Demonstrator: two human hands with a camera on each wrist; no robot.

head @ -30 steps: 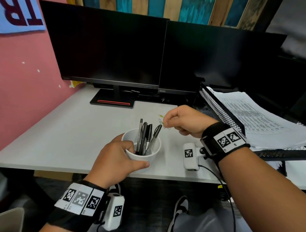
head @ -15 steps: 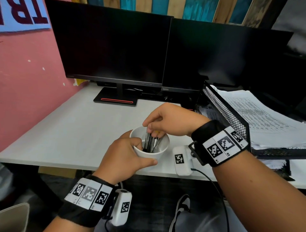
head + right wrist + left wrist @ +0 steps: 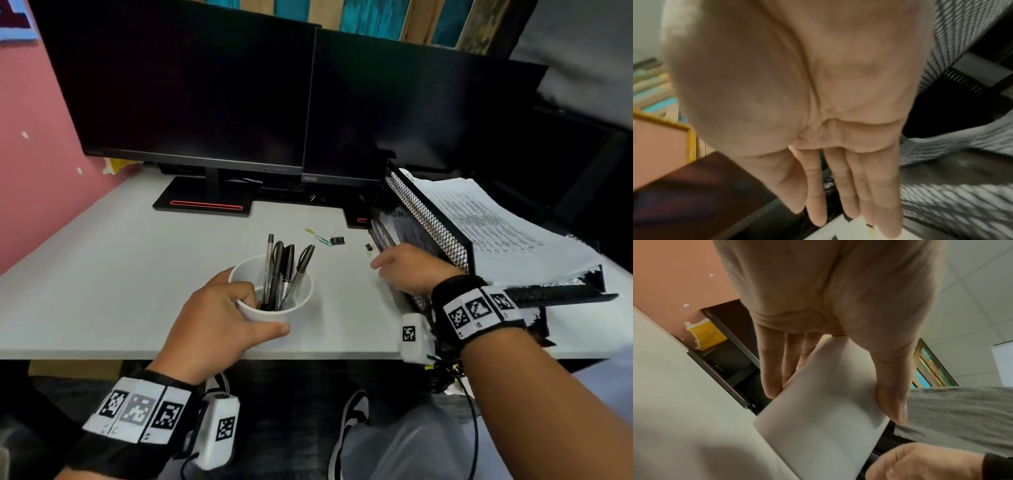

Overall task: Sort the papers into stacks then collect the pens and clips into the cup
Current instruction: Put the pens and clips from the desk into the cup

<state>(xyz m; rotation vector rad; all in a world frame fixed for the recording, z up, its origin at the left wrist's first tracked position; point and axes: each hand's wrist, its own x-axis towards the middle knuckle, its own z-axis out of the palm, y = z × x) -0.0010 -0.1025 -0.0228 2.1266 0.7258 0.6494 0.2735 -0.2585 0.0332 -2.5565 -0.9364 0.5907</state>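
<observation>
A white cup stands near the desk's front edge with several dark pens upright in it. My left hand grips the cup, thumb on its near side and fingers round the far side. Beyond the cup lie a yellow paper clip, a green paper clip and a black binder clip. A small yellow and black clip lies by the tray. My right hand hovers just behind that clip with straight fingers, holding nothing.
A black mesh tray with printed papers stands at the right, close against my right hand. Two dark monitors line the back, their stands on the white desk. A pink wall bounds the left.
My right hand carried a clip over the cup, dipped its fingers among the pens, then came away empty and moved right toward the clips by the tray. The left hand kept gripping the cup.
</observation>
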